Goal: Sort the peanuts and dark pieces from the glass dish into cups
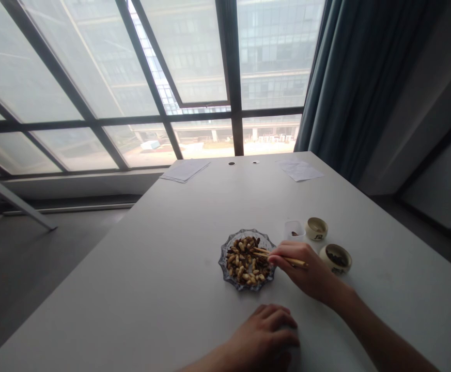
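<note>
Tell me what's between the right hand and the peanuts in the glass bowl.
In the head view, chopsticks, held in the right hand, span that stretch, reaching over the peanuts.

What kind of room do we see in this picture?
It looks like an office or meeting room, though I cannot be certain: a large white table with papers at its far end, facing tall windows.

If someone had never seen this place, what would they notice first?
Probably the bright glass windows with dark frames across the top, left of the dark blue curtain. Next, the greyish glass bowl with a jagged rim, holding tan peanuts and brown bits, on the white table; the bare right hand points thin yellowish chopsticks into it.
</note>
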Motion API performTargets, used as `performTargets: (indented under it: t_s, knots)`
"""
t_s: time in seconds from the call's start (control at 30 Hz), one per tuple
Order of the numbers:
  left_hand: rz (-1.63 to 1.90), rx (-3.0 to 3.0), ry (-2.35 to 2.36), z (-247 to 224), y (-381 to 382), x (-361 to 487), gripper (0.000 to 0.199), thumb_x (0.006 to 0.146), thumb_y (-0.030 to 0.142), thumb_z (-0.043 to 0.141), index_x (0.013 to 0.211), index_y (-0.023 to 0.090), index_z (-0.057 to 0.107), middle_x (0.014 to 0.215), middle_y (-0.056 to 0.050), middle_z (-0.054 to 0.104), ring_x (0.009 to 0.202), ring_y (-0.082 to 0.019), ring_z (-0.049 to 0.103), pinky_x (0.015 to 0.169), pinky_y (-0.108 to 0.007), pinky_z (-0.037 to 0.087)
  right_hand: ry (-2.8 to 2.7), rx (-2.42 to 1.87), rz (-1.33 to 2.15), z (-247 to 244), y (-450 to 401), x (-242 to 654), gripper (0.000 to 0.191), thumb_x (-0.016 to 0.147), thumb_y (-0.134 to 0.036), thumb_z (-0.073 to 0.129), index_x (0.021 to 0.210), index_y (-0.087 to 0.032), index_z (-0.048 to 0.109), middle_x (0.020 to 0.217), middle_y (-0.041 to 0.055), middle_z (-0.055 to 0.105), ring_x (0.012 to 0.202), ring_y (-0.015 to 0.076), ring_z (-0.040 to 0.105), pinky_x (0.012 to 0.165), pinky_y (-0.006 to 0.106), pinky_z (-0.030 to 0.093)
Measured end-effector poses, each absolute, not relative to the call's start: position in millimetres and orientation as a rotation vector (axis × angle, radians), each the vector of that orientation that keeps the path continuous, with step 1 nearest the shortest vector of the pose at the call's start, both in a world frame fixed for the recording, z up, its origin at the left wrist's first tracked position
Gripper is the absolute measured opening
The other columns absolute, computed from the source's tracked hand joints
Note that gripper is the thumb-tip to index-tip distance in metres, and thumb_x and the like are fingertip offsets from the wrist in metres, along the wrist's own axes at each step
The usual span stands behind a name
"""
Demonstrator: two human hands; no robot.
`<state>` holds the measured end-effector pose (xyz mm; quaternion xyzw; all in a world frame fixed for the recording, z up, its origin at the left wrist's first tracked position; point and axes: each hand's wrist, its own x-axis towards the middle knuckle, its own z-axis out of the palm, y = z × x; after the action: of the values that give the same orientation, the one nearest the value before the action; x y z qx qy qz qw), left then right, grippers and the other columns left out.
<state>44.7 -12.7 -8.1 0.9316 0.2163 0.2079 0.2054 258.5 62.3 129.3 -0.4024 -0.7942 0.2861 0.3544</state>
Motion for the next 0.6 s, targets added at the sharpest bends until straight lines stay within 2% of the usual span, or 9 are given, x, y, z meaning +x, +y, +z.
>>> performTargets:
  t_s: [0.33,0.6]
  knots:
    - [0.571,2.593,0.600,-7,-14,45,0.027,0.101,0.026,0.083,0.125,0.027,0.070,0.140,-0.004,0.075,0.139,-0.027,0.067,0.123,-0.039,0.051,-2.010,-1.053,0.650,137,62,261,0.064,0.118,-0.063,0.052,0.079,-0.019,0.077,0.075,0.0063,0.077,0.070,0.0198,0.069,0.071,0.033,0.049]
    - [0.589,2.589,0.597,-5,-14,43,0.029,0.100,0.026,0.084,0.125,0.027,0.069,0.142,-0.002,0.075,0.139,-0.025,0.067,0.123,-0.036,0.050,-1.733,-1.261,0.510,194,27,311,0.048,0.112,-0.057,0.067,0.084,-0.023,0.085,0.076,0.0050,0.083,0.066,0.0207,0.077,0.060,0.030,0.053]
